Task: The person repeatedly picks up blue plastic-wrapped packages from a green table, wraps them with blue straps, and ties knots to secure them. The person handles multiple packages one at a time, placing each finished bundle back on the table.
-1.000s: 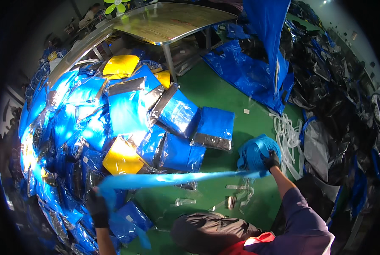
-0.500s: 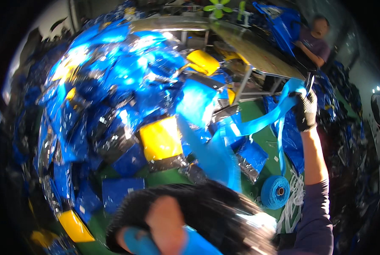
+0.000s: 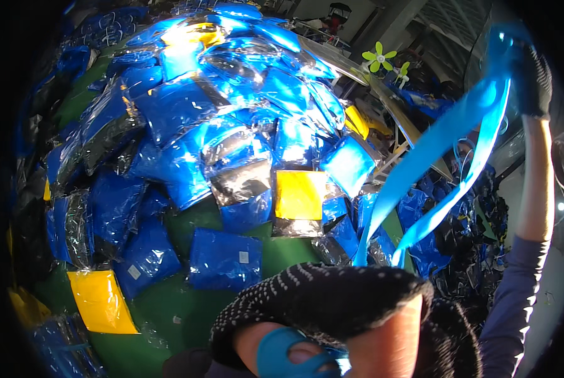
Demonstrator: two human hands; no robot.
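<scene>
My right hand (image 3: 535,85), in a black glove, is raised at the upper right. It is closed around a blue webbing strap (image 3: 414,160) that hangs from it in two lengths. These run down behind my left hand (image 3: 332,315), which is large in the foreground at the bottom. Its black dotted glove leaves the fingertips bare, and the fingers are curled around blue webbing (image 3: 279,349). The fingertips of my right hand are blurred, so anything else in it cannot be made out.
A big heap of blue bags in clear plastic (image 3: 175,107) spreads over the green floor (image 3: 162,315). Yellow packs lie at the middle (image 3: 299,195) and lower left (image 3: 102,302). Behind stand a long table (image 3: 392,110) and a green-bladed fan (image 3: 379,57).
My right hand has risen up and right, drawing the strap taller. The view has shifted, and the strap roll and the other person are out of sight. My left hand is sharper now.
</scene>
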